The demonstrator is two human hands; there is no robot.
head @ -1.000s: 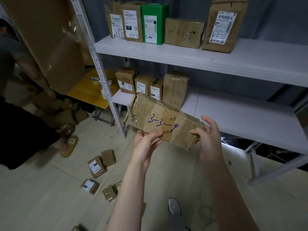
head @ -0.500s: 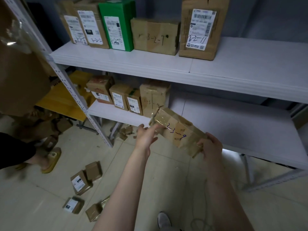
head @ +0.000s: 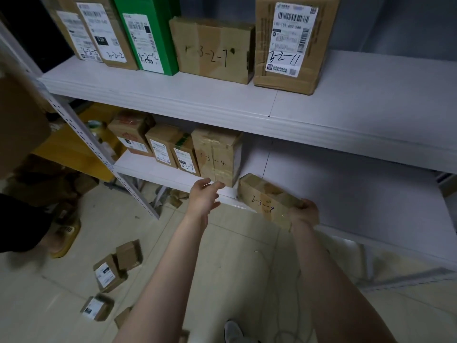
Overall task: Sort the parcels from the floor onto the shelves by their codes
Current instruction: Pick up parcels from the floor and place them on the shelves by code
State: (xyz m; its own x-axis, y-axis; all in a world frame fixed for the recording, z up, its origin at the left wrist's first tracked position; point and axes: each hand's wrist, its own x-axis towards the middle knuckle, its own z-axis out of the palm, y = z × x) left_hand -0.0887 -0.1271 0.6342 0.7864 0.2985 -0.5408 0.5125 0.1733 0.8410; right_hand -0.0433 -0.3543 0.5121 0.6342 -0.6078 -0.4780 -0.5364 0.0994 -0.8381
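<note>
Head view: the right hand (head: pixel 303 214) grips the near end of parcel 3-3-9 (head: pixel 265 200), whose far end rests on the lower shelf (head: pixel 346 194) beside box 3-3-4 (head: pixel 217 157), matching its 3-3 prefix. The left hand (head: pixel 204 195) hangs open, empty.

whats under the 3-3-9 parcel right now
The 3-3-9 parcel is tilted, its far end over the lower shelf front edge, its near end in the right hand. Whether it touches is hidden.
</note>
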